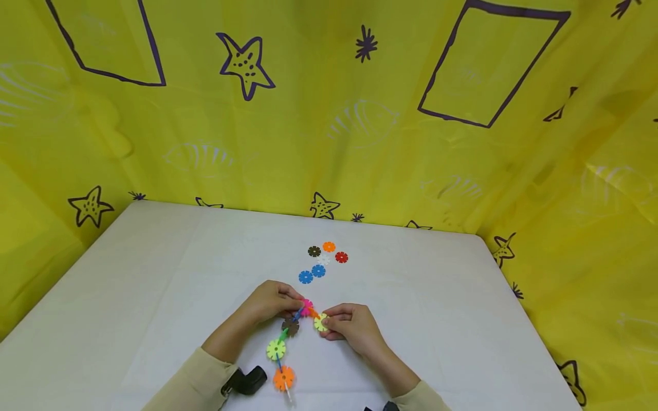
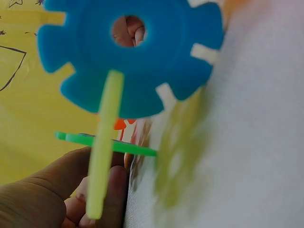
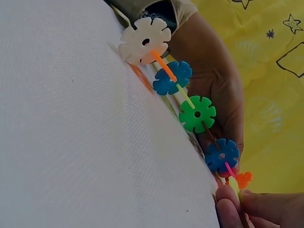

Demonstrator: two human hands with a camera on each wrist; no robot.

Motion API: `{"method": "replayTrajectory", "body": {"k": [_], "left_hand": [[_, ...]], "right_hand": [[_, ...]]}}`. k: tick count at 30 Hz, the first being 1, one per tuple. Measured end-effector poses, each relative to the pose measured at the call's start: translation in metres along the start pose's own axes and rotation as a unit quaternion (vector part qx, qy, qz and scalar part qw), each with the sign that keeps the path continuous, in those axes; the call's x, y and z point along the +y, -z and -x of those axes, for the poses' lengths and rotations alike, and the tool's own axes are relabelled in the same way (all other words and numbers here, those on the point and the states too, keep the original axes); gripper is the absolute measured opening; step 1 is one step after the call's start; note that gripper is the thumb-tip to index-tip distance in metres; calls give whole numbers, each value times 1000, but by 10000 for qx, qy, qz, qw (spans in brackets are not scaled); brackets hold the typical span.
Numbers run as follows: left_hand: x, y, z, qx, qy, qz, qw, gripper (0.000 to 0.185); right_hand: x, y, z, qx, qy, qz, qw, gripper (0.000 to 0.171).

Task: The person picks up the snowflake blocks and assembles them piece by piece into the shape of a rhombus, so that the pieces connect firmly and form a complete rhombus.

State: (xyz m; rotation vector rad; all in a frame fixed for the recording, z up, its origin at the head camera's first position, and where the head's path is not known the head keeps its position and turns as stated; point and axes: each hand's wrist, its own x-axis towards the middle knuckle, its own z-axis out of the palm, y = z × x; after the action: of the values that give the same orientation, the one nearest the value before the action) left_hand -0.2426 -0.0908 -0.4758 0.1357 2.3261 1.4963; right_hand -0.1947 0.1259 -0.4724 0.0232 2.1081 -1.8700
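Observation:
A chain of slotted plastic flower discs runs up the white table between the hands, each disc pushed crosswise into its neighbour. My left hand [image 1: 272, 299] holds the chain's upper part, fingertips at the pink disc [image 1: 308, 306] and the blue disc beside it. The right hand [image 1: 354, 325] pinches a pale yellow disc [image 1: 320, 323], joined through an orange disc [image 3: 244, 179] to the pink one. Lower down come a brown disc [image 1: 290, 327], a green disc [image 3: 197, 114], another yellow disc [image 1: 276, 349], a large-looking orange disc [image 1: 284, 378] and a white disc [image 3: 144, 42].
Loose discs lie beyond the hands: two blue discs [image 1: 305, 277], a brown disc [image 1: 314, 251], an orange disc [image 1: 329, 246], a red disc [image 1: 341, 257] and a white disc [image 1: 324, 260]. A yellow patterned curtain [image 1: 308, 160] surrounds the table [image 1: 437, 297] at the back and sides.

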Motion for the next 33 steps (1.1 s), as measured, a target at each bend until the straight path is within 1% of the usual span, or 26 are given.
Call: {"method": "replayTrajectory", "body": {"k": [9,20,24,28,33], "left_hand": [[-2,2,0,-4,69,89,9999,16],[0,2,2,11,81,271,9996,16],[0,2,2,7,80,306,9995,17],[0,2,2,-8,80,401,9992,18],[0,3,2,32,163,437,9989,17]], "right_hand": [[0,2,1,-209,-65,-59,9997,29],[-2,17,-1,-434,-476,-299,9975,34],[-1,22,-4,-447,-522,-359,9970,35],[-2,26,-6,-420,-509,-260,9975,35],[-3,31,-13,-246,-499,-181,9983,35]]}}
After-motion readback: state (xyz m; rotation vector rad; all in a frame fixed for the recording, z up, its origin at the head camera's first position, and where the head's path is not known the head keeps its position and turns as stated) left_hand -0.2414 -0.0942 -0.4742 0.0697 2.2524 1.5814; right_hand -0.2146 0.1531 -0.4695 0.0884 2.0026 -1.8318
